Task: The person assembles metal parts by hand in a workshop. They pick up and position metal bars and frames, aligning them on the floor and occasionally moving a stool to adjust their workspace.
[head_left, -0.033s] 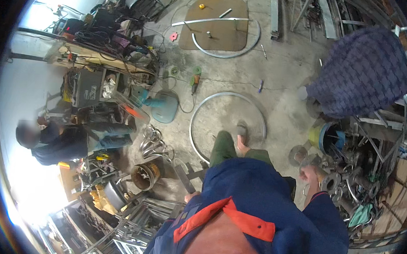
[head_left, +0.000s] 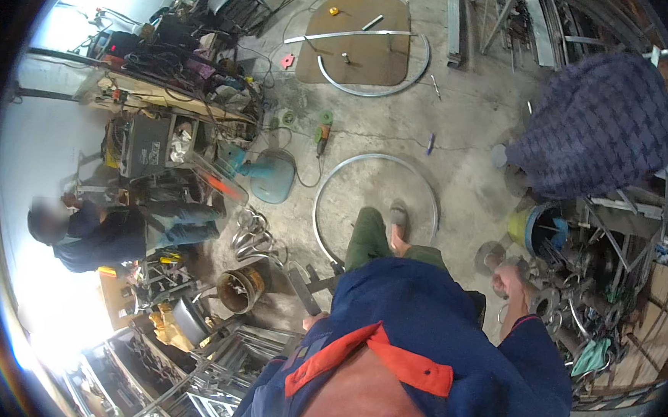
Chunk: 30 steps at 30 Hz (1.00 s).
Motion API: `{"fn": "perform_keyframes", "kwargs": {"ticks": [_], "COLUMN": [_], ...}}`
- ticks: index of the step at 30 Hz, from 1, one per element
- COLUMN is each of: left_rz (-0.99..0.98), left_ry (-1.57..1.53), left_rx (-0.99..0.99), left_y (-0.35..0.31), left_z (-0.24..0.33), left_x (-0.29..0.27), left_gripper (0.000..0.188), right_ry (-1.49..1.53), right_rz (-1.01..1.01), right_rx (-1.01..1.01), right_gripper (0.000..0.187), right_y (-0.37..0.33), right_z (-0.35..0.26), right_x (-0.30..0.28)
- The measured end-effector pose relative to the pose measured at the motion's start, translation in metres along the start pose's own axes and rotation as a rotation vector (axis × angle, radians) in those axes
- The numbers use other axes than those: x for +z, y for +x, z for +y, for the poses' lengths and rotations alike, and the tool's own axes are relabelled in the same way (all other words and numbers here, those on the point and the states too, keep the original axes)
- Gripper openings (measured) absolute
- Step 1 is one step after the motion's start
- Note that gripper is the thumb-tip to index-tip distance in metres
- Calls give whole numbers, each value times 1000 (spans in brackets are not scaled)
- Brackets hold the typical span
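My left hand is low beside my left hip, mostly hidden by my jacket. Its fingers are closed on the near end of a flat grey metal bar. A dark metal crosspiece lies next to that bar. Out to the right, my right hand has its fingers curled among round metal rollers and flanges; what it grips is hidden. On the floor ahead, a large bent metal ring curves around my foot and passes out of sight behind my legs.
A brown board lies ahead with a curved metal strip on it. An angle grinder and its cord lie on the floor. Bent rings and a rusty bucket stand left. Another person is further left. A covered bulk is at right.
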<state>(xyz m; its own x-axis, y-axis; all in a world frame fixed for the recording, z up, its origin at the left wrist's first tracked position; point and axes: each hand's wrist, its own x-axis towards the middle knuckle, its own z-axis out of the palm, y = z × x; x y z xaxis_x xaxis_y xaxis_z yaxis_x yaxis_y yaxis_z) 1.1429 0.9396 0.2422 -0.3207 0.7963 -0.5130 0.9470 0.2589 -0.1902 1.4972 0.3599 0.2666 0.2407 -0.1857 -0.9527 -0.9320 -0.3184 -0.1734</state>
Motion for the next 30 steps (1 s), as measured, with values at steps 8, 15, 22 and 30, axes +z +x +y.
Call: {"fn": "perform_keyframes", "kwargs": {"ticks": [8,15,22,30], "left_rz": [-167,-153,-274,-111], "left_ry": [281,117,-83,-65], "left_rx": [419,347,369,549], "left_y": [3,12,27,-24], "left_z": [230,433,629,824], "left_x": [-85,-118,-178,-253], "left_gripper": [64,54,36,34], "right_ry": [37,3,-83,21], "right_rz": [10,55,113,142], "right_rx": [-478,-544,-352,-327], "right_gripper": [14,20,18,16], "right_y": [-24,10,37,66], "right_z": [-323,-501,-594,-740], "right_x": [69,70,70,86]}}
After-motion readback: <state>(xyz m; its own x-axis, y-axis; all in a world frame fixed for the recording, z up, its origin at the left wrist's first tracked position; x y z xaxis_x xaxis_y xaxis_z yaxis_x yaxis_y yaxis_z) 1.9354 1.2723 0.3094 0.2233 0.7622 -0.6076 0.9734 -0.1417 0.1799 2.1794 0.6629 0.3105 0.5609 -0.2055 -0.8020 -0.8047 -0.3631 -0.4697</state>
